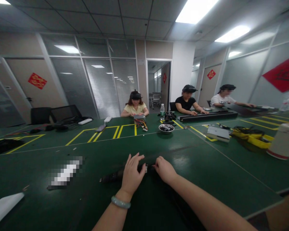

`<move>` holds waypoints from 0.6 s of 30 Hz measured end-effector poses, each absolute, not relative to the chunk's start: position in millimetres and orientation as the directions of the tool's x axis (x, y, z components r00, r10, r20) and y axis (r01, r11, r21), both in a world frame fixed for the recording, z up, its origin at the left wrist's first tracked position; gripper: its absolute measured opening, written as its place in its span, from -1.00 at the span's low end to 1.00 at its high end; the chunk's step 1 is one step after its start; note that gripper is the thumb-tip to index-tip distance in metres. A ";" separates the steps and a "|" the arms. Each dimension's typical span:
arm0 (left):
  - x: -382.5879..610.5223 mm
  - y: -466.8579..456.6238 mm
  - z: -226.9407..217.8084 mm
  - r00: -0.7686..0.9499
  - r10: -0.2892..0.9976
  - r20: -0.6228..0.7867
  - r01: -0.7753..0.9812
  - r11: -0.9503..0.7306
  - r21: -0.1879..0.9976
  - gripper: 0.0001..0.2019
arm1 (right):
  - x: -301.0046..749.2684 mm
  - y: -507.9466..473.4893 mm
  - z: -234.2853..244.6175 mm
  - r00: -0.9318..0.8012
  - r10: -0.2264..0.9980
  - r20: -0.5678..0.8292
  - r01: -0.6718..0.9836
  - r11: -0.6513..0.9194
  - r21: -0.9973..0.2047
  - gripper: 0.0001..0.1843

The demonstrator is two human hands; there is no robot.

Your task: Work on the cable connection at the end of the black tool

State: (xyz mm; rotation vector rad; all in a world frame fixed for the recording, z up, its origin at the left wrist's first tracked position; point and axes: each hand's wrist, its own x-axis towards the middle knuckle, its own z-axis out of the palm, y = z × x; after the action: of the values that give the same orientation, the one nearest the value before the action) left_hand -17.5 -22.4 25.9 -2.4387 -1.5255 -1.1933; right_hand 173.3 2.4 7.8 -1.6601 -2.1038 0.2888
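Note:
A long black cylindrical object [113,177] lies on the green table, its exact kind too dark to make out. My left hand [133,171], with a pale bracelet at the wrist, rests over its right part. The fingers of that hand are stretched and apart, and its thumb is close to a small silvery piece [146,168]. Just to the right, my right hand [165,170] is closed, with thumb and fingertips pinched at a dark part by the silvery piece. What lies between those fingertips is hidden.
Ahead stands a metal bowl [166,128] with small dark parts. A blurred white-and-black item [66,172] lies left. At right are a metal box [218,133], yellow trays [261,141] and a white bucket [284,141]. Several people work across the table [125,146].

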 end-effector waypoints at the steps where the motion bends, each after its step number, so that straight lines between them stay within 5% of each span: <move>1: -20.5 -21.2 25.5 0.191 0.766 0.613 0.782 -0.497 0.376 -0.70 | 178.9 4.7 10.1 -0.165 0.965 0.206 0.875 0.239 -0.421 -0.90; 10: -32.6 -8.8 4.0 0.077 0.904 0.420 0.717 -0.343 0.607 -0.71 | 350.5 -16.0 31.4 0.247 0.953 0.175 0.911 -0.167 -0.378 -0.72; 14: -29.7 -7.0 -0.1 0.135 0.937 0.322 0.664 -0.326 0.673 -0.72 | 478.1 -51.4 4.6 0.549 0.835 -0.037 0.722 -0.496 -0.482 -0.62; 18: -25.9 -8.2 1.9 0.199 0.946 0.254 0.661 -0.321 0.679 -0.72 | 578.7 -76.8 -36.7 0.676 0.734 -0.072 0.606 -0.609 -0.512 -0.60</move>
State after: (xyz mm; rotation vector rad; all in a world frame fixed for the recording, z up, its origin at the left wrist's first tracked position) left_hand -25.9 -8.2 1.9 -2.7252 -1.9824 -1.2067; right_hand 578.7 -76.8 -36.7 -2.4380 -1.0402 0.3809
